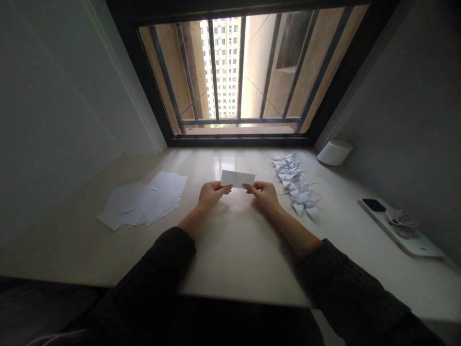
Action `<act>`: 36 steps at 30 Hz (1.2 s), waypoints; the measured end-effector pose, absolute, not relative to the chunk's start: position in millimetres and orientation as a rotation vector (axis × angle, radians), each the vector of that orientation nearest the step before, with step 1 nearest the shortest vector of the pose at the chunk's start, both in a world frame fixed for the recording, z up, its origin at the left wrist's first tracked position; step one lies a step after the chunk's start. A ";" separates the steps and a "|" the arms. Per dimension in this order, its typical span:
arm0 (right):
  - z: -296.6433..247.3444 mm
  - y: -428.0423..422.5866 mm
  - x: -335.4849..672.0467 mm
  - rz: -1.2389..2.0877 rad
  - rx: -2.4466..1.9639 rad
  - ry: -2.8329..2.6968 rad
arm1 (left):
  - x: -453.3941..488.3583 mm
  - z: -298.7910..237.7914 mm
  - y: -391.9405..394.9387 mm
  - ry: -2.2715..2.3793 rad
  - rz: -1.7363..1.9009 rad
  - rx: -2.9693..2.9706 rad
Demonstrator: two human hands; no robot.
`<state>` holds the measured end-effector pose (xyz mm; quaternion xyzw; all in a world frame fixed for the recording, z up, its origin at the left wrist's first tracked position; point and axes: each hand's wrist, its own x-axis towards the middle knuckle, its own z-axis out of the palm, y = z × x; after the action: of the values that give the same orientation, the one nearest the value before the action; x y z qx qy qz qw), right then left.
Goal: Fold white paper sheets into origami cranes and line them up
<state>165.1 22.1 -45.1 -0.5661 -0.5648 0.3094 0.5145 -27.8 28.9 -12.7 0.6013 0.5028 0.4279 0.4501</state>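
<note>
A small white folded paper is held up over the middle of the pale table. My left hand pinches its lower left edge and my right hand pinches its lower right edge. Both wrists rest low over the tabletop, and dark sleeves cover my forearms. To the left lies a loose pile of flat white paper sheets. To the right runs a row of several folded white paper cranes.
A white phone with a sticker on it lies at the right edge. A white roll stands by the right wall. A barred window rises behind the table, with walls close on both sides.
</note>
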 end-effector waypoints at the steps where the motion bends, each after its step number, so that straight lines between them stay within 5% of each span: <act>1: -45.3 22.1 165.9 0.730 -1.366 -1.355 | -27.7 -12.9 28.7 1.235 1.048 1.498; 36: -37.6 16.1 158.3 0.736 -1.336 -1.317 | -22.6 -16.0 26.6 1.188 1.174 1.398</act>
<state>158.3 16.1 -37.6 -0.5606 -0.5526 0.3090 0.5337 -22.6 26.6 -16.0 0.5687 0.4836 0.4775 0.4634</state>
